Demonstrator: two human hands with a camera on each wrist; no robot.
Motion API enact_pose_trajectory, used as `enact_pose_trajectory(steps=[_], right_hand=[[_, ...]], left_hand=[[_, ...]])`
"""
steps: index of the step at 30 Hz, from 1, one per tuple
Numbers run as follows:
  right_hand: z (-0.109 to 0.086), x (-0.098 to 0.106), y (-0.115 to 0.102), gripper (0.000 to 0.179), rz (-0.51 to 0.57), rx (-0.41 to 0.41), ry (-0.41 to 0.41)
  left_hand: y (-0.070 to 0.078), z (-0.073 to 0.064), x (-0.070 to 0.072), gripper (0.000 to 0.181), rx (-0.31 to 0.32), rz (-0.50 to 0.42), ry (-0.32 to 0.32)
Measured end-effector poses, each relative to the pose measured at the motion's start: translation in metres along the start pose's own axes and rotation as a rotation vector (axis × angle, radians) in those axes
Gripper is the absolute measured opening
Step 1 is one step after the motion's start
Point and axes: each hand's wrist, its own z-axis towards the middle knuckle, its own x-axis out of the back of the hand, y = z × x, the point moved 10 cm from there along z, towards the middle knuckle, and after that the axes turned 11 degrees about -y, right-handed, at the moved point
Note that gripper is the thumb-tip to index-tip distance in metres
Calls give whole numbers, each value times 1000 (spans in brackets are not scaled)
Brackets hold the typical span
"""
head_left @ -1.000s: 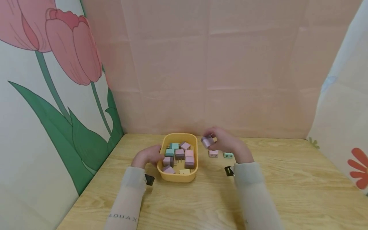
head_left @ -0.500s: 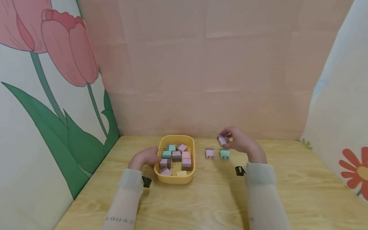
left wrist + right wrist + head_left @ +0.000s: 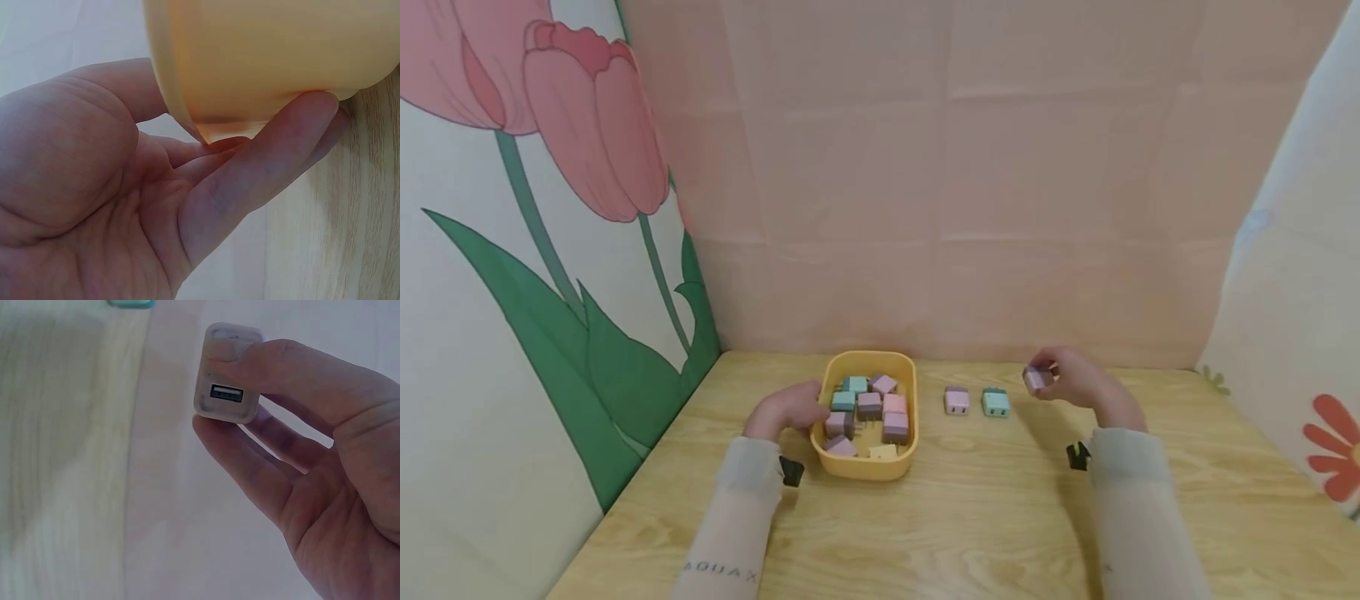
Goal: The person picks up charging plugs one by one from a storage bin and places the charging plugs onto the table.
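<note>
My left hand [image 3: 786,410] holds the left side of a yellow plastic bin [image 3: 912,442], thumb over the rim and fingers against the outer wall [image 3: 262,56]. Inside the bin lie several USB wall chargers in purple, teal, pink and yellow, some with prongs showing. To the right, my right hand [image 3: 1078,379] pinches a purple USB charger [image 3: 1038,380] above the table. Its USB port faces the camera in the right wrist view, with the thumb across the charger's face [image 3: 219,375]. Between the bin and this hand stand a pink-purple charger [image 3: 957,402] and a teal charger [image 3: 996,403], side by side.
The wood-grain table [image 3: 940,533] meets a pink cloth backdrop [image 3: 1000,208] just behind the chargers. A tulip-printed panel [image 3: 647,317] borders the left side, and a flower-printed panel [image 3: 1285,333] the right.
My right hand has moved right with the purple charger, from beside the bin past the two chargers on the table. My left hand stays at the bin.
</note>
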Motion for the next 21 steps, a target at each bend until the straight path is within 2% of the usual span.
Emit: enact_pose_trajectory(steps=[5,11,15,21], right_hand=[[0,-2,14,41,-3,8,17],[-5,-4,26,37,-4,-35,16],[-5,-9,36,36,7,-75,-1],[0,-18,41,34,24,-84,-38]], left_hand=[[0,1,1,38,6,16,4],[0,0,0,40,26,11,16],[0,-1,-1,40,22,4,13],[0,-1,-1,40,25,-1,10]])
